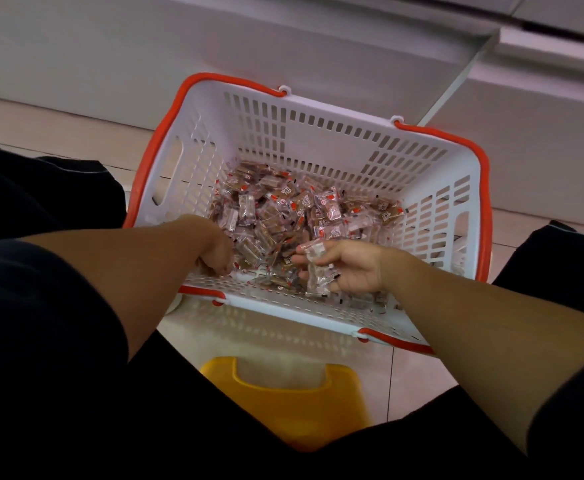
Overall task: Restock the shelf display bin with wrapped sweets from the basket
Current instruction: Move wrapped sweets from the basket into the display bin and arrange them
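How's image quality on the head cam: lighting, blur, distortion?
Head view: dim, soft light; dark clothing in the foreground loses detail. Wide-angle bending shows in the basket rim and floor lines. Sweets are slightly soft, print unreadable. Left hand and right hand are fairly sharp, little motion blur. Floor tiles mirror the basket faintly; no harsh glare.

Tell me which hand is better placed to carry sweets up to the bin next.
Right, probably. The right hand already grips wrapped sweets above the pile. The left hand is still down in the basket, fingers curled into the pile; whether it holds any is unclear.
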A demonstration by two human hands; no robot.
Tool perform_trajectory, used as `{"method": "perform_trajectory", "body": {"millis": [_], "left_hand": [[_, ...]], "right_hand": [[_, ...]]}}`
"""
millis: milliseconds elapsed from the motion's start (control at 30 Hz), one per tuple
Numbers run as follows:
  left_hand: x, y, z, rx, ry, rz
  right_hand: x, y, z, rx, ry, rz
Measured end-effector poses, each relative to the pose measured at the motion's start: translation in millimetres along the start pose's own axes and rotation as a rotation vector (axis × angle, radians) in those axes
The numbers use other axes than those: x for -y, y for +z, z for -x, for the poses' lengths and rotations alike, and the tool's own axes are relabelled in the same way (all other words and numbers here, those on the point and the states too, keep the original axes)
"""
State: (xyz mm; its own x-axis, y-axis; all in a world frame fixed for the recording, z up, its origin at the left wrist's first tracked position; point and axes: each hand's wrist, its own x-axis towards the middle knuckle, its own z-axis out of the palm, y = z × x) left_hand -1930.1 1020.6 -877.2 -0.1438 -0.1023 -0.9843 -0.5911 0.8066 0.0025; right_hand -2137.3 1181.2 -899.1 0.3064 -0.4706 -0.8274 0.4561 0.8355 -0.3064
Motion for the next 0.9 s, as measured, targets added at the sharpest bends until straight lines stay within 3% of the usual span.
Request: {"method": "perform_trajectory", "body": {"millis": [100,233,367,467,567,700,900], "left_hand": [[-4,3,7,-0.036,-0.037,0.026],[-17,4,18,0.074,-0.032,0.345],[-24,12,17,-0.001,-0.003,0.227],[-25,18,13,-0.063,0.021,0.334],[-21,21,17,-0.086,0.021,0.216],[-29,20,18,-0.060,0.088,0.406],[-29,26,17,-0.231,0.077,0.429]], "right_hand": [[-9,7,-1,-0.026,0.017,0.076],[-20,7,5,-0.210,0.059,0.419],[-15,11,15,-0.283,0.059,0.570],[-13,16,20,-0.342,0.010,0.571],[-14,21,25,-0.354,-0.045,0.625],[-9,27,33,-0.375,-0.153,0.798],[-9,29,37,-0.380,-0.155,0.861]]}}
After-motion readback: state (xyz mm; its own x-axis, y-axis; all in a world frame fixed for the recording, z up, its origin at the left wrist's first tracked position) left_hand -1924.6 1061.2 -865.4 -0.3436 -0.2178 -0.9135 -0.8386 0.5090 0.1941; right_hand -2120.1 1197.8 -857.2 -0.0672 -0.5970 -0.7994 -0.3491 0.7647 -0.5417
